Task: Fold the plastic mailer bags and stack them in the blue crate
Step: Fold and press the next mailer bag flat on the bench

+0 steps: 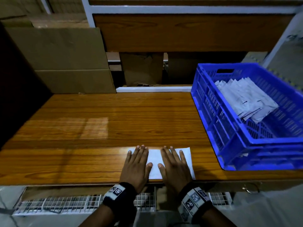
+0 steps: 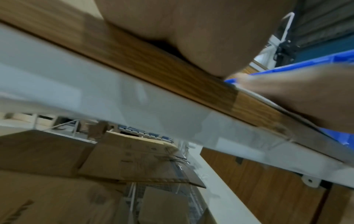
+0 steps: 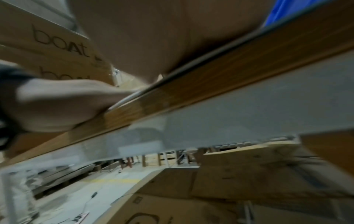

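Observation:
A white plastic mailer bag point(image 1: 155, 163) lies flat on the wooden table point(image 1: 98, 125) near its front edge. My left hand point(image 1: 136, 163) presses flat on the bag's left part, fingers straight. My right hand point(image 1: 173, 164) presses flat on its right part, fingers straight too. The blue crate point(image 1: 218, 112) stands at the table's right end, and a pile of folded white mailer bags point(image 1: 246, 99) lies inside it. Both wrist views are blurred: the left palm point(image 2: 191, 30) and the right palm point(image 3: 153, 37) rest on the table edge, with the blue crate point(image 2: 316, 65) beyond.
Flattened cardboard boxes point(image 1: 65, 59) lean at the back left of the table. A wooden shelf board point(image 1: 180, 33) with a white metal frame rises behind. Under the table stand more cardboard boxes point(image 2: 67, 174). A wire grille point(image 1: 65, 203) runs below the front edge.

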Demonstrator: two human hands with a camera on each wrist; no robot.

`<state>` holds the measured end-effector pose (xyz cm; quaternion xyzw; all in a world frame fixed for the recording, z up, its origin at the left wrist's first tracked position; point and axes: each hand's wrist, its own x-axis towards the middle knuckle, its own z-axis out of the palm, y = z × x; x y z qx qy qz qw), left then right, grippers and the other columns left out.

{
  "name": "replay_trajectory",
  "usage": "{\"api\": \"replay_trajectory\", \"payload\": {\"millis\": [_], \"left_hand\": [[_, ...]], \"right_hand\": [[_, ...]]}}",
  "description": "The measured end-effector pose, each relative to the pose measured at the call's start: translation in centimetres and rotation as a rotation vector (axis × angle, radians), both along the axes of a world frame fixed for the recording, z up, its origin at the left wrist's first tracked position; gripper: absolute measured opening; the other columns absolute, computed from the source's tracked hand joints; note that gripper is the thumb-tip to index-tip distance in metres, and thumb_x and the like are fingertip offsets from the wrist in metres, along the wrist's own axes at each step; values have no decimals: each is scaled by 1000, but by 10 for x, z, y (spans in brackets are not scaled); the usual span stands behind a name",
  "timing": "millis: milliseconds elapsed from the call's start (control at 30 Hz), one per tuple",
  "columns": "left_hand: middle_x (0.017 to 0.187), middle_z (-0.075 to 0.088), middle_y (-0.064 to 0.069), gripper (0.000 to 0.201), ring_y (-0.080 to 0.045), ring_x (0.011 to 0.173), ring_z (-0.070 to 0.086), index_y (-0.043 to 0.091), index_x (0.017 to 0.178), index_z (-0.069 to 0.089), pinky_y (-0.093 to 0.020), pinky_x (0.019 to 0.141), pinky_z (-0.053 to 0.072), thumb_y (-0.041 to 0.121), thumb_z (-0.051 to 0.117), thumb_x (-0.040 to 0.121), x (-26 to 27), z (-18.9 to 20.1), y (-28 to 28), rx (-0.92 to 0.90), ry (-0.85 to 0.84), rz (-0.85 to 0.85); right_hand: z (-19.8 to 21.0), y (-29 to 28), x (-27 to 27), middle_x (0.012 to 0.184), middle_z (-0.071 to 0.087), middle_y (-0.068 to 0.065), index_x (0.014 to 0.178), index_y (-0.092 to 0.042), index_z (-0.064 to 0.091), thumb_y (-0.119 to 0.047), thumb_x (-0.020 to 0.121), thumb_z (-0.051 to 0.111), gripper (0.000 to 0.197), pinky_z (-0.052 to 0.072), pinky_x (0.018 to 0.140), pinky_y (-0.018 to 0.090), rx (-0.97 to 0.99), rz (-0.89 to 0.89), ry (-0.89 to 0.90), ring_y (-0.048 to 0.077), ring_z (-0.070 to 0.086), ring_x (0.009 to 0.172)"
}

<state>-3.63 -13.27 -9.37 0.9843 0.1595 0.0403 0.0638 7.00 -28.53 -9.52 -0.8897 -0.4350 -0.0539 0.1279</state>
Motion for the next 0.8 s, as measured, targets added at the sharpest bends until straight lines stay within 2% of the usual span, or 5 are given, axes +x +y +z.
{"api": "replay_trajectory", "payload": {"millis": [167, 300, 433, 600, 800], "left_hand": [[156, 29, -3, 63, -20, 146, 20, 15, 150, 30, -35, 116, 2, 49, 19, 99, -10, -3, 5, -15, -44, -7], [155, 32, -2, 62, -20, 145, 22, 18, 150, 30, -36, 117, 9, 51, 23, 98, -7, -5, 7, -30, -45, 2], [158, 24, 2, 69, -17, 147, 14, 22, 152, 23, -37, 119, 10, 59, 10, 95, -8, -3, 12, -44, -6, -9], [161, 5, 8, 76, -11, 148, 0, 25, 154, 8, -30, 117, 0, 62, -4, 89, -19, 3, 29, -81, 6, 12], [161, 8, 3, 71, -12, 147, 2, 21, 154, 8, -28, 115, -5, 60, 4, 95, -26, -4, 40, -43, 27, 12]], "right_hand": [[-13, -17, 8, 147, 47, 8, 146, -14, 40, -45, 93, 38, 61, 21, 112, 42, 13, -32, 25, 27, 44, 136], [-13, -16, 10, 148, 46, 7, 146, -16, 40, -44, 94, 38, 60, 21, 113, 44, 26, -30, 22, 27, 41, 137], [-7, -17, 10, 148, 46, 5, 145, -17, 42, -46, 94, 34, 59, 22, 116, 43, 27, -27, 48, 25, 42, 137], [-6, -43, 31, 150, 43, 4, 146, -15, 42, -52, 101, 9, 67, 17, 112, 44, -73, -15, 51, 22, 39, 139], [-9, -55, 34, 157, 30, 2, 151, -18, 31, -54, 99, 15, 65, 22, 116, 50, -79, -39, 40, 18, 27, 145]]}}
